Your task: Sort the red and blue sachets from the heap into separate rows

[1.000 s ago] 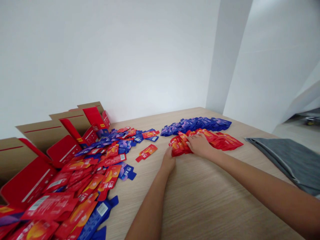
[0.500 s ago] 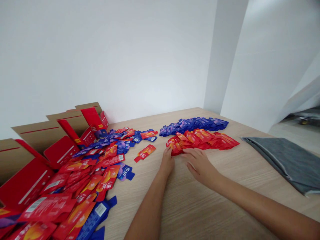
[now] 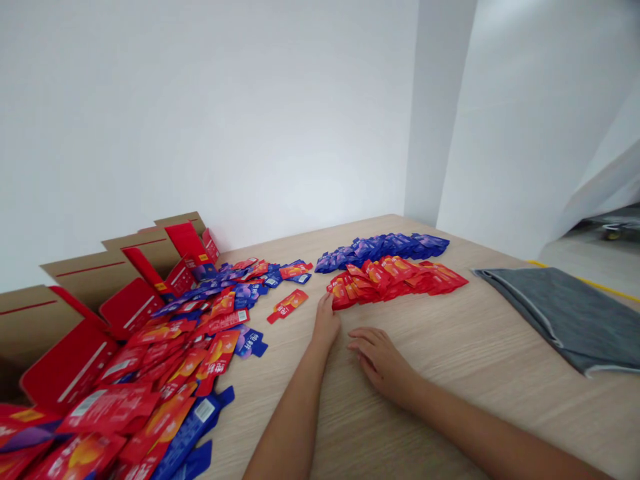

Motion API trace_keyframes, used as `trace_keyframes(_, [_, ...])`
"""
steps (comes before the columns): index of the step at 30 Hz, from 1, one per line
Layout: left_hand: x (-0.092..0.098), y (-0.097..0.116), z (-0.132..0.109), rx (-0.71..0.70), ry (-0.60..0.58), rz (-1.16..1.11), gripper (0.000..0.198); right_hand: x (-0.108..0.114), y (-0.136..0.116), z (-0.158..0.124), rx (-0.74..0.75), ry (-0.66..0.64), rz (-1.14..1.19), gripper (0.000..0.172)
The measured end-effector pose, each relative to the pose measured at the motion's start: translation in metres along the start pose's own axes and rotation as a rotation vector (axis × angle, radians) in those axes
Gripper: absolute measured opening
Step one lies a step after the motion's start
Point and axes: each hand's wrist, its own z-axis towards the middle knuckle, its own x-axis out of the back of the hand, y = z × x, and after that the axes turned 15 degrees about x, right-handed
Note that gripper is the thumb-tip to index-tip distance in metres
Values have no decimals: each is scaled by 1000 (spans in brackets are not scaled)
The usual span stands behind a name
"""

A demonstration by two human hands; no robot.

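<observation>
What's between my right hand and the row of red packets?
Only bare wooden table: the head view shows the right hand lying flat, short of the row of red packets.

Your left hand [image 3: 326, 322] hides its own fingertips at the red row [image 3: 400, 277]. The pile [image 3: 150, 373] runs off the left edge, the cloth [image 3: 565, 313] off the right. The pile's print is too small to read.

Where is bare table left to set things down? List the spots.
Bare wood lies between the red row, grey cloth and right hand; also behind the blue row. The left is crowded: the loose packet heap reaches the boxes.
</observation>
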Motion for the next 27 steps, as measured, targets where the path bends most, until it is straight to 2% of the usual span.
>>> trace_keyframes(8, [12, 7, -10, -13, 59, 57, 51, 3, -2, 2, -2, -28, 51, 34])
trace_keyframes(12, [11, 19, -3, -40, 67, 84, 52, 2, -4, 4, -13, -45, 86, 31])
trace_keyframes(15, [6, 42, 11, -111, -4, 134, 74, -1, -3, 5, -18, -55, 109, 30])
trace_keyframes(18, [0, 68, 29, -185, -151, 234, 95, -2, -2, 6, -43, -69, 117, 29])
trace_keyframes(20, [-3, 81, 37, -175, -254, 295, 103, -2, -1, 7, -62, -83, 121, 28])
trace_keyframes(23, [-4, 87, 44, -163, -336, 353, 99, 0, -2, 9, -79, -118, 118, 25])
trace_keyframes(27, [-5, 79, 42, -209, -292, 380, 80, 1, -3, 11, -95, -151, 143, 24])
